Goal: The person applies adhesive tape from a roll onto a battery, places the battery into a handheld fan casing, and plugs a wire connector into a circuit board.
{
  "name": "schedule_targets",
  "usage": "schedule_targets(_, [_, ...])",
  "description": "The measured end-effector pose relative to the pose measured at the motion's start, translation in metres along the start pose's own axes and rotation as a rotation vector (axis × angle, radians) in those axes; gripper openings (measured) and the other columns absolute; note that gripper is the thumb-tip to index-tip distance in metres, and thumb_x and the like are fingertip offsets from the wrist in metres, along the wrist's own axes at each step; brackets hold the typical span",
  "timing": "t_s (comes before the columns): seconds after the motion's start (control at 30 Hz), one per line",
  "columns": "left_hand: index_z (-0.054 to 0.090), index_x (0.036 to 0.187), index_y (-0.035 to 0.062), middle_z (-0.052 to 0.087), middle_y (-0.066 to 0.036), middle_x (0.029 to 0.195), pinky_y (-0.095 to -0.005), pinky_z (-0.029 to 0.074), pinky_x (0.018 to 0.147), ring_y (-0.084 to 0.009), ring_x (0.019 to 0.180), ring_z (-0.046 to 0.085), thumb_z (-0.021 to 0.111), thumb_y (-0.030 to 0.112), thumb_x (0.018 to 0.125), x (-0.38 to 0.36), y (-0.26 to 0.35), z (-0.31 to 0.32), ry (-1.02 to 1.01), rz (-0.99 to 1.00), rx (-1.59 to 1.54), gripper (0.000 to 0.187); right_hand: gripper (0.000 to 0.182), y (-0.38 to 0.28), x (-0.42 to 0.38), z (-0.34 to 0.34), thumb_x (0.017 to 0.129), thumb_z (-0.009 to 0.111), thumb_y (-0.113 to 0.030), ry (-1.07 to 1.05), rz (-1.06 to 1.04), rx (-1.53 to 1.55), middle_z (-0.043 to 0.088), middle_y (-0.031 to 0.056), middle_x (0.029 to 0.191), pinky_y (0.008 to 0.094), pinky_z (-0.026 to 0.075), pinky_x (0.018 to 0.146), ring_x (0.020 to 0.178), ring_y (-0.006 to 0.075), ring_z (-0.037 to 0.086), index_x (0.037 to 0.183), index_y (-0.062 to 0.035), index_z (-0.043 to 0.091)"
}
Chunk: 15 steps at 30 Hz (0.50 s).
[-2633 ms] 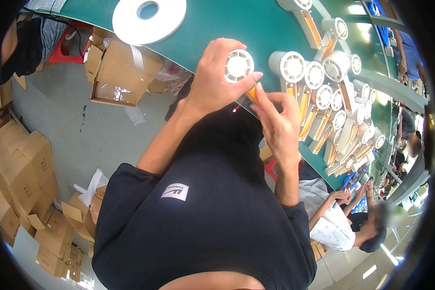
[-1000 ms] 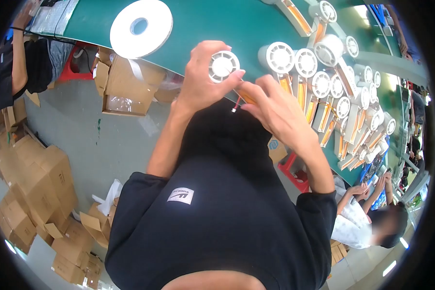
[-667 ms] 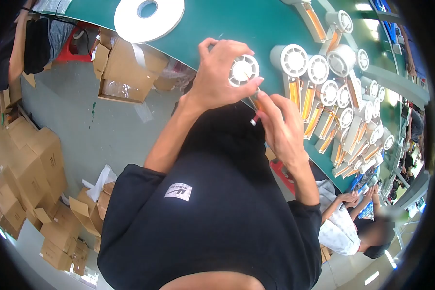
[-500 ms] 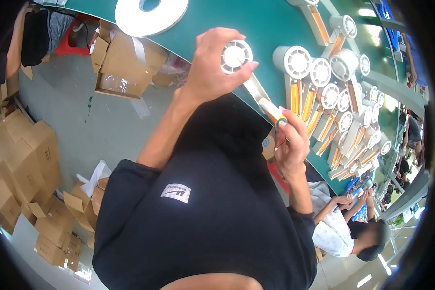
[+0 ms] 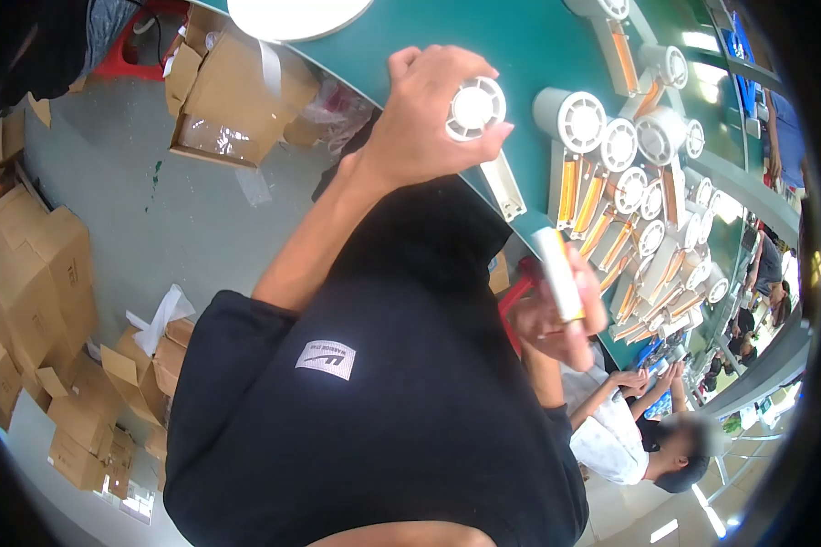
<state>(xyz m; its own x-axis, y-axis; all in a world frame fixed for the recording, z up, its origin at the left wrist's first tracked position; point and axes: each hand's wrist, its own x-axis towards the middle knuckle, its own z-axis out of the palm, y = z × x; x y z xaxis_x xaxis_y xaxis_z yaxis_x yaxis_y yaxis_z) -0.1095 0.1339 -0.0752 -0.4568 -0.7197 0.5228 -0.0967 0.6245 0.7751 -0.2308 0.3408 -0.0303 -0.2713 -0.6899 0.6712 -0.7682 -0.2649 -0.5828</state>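
Note:
Fingers and thumb of my left hand (image 5: 438, 118) wrap around the round slotted end of a white device (image 5: 477, 108). Its narrow white handle (image 5: 504, 189) points down and right, past the table edge. My right hand (image 5: 561, 319), slightly blurred, is closed on a small white cylinder (image 5: 558, 273) with a yellow-orange end. A gap separates the cylinder from the handle's tip. To the right, several similar white devices (image 5: 582, 122) with orange strips in their handles lie on the green table (image 5: 447, 27).
A large white disc (image 5: 296, 14) sits at the table's far edge. Open cardboard boxes (image 5: 237, 100) and more cartons (image 5: 41, 273) stand on the floor at the left. A co-worker in a white shirt (image 5: 611, 442) is at the lower right, near a red stool (image 5: 518, 290).
My right hand has moved down and right, drawing the white cylinder away from the device's handle. My left hand and the device appear slightly further right.

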Motion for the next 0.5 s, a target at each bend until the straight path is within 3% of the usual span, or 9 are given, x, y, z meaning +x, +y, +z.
schedule_targets(0.07, [0.057, 0.111, 0.0088, 0.064, -0.005, 0.103, -0.0376, 0.037, 0.096, -0.0219, 0.095, 0.063, 0.083, 0.016, 0.066, 0.002, -0.001, 0.002, -0.004, 0.017, -0.005, 0.053, 0.055, -0.002, 0.018, -0.009, 0.089, 0.060, 0.009, -0.061, -0.030, -0.080, 0.052, 0.0263, 0.113, 0.0447, 0.061, 0.083, 0.096, 0.0404, 0.067, 0.129, -0.0088, 0.026])
schedule_targets(0.2, [0.057, 0.111, 0.0089, 0.064, -0.004, 0.103, -0.0372, 0.036, 0.094, -0.0210, 0.095, 0.062, 0.084, 0.018, 0.066, 0.002, -0.003, 0.001, -0.003, 0.017, 0.001, 0.053, 0.053, 0.004, 0.017, -0.002, 0.085, 0.061, 0.016, -0.121, 0.162, -0.006, 0.053, 0.0264, 0.118, 0.0425, 0.058, 0.088, 0.104, 0.0367, 0.065, 0.127, -0.0058, 0.038])
schedule_targets(0.3, [0.058, 0.110, 0.0090, 0.064, -0.004, 0.104, -0.0370, 0.035, 0.094, -0.0201, 0.095, 0.062, 0.084, 0.019, 0.066, 0.001, -0.003, 0.002, 0.005, 0.022, 0.017, 0.052, 0.051, 0.006, 0.017, -0.001, 0.085, 0.062, 0.015, -0.232, 0.150, -0.005, 0.053, 0.0256, 0.120, 0.0418, 0.058, 0.089, 0.105, 0.0355, 0.065, 0.127, -0.0047, 0.041])
schedule_targets(0.5, [0.058, 0.109, 0.0097, 0.063, -0.002, 0.103, -0.0367, 0.033, 0.094, -0.0186, 0.092, 0.061, 0.084, 0.020, 0.067, -0.001, -0.005, 0.004, 0.028, 0.016, -0.024, 0.051, 0.053, 0.011, 0.021, 0.006, 0.078, 0.071, 0.014, -0.304, 0.046, -0.137, 0.064, 0.0234, 0.108, 0.0382, 0.054, 0.079, 0.097, 0.0327, 0.067, 0.123, -0.0043, 0.051])
